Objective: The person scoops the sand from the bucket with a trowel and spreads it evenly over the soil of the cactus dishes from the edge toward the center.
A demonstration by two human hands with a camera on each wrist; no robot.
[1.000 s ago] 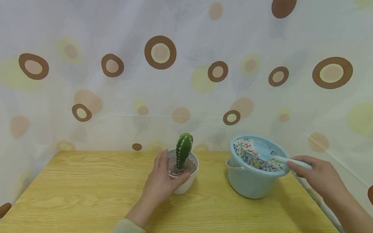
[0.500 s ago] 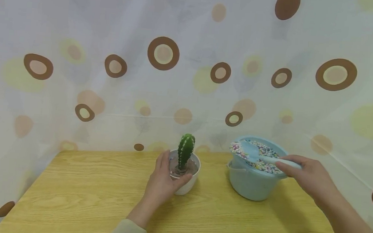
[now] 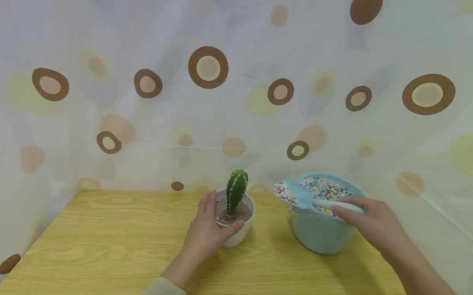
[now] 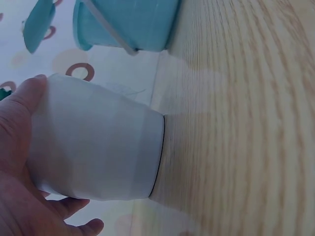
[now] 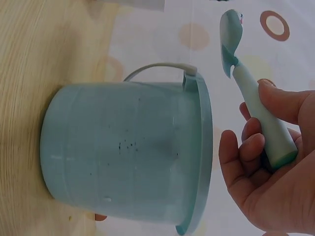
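My left hand [image 3: 205, 230] grips the near left side of a white flowerpot [image 3: 236, 238], thumb at the front and fingers at the far side. In the pot a green cactus [image 3: 236, 191] stands upright in grey-brown soil. The left wrist view shows the pot's base on the table. My right hand [image 3: 378, 226] holds a light blue toy shovel [image 5: 266, 118] by its handle, thumb along the top. Small pastel pebbles [image 3: 285, 192] lie on its blade, which reaches past the left rim of a light blue bucket [image 3: 322, 236]. More pebbles fill the bucket.
The bucket stands right of the pot on the wood-grain table [image 3: 108, 239], its pale handle [image 5: 162, 65] hanging down at the left. Behind the table hangs a white curtain [image 3: 160, 113] with brown and yellow circles.
My right hand has lifted the shovel out of the bucket and moved it left, with pebbles on the blade. The left hand keeps its grip on the flowerpot.
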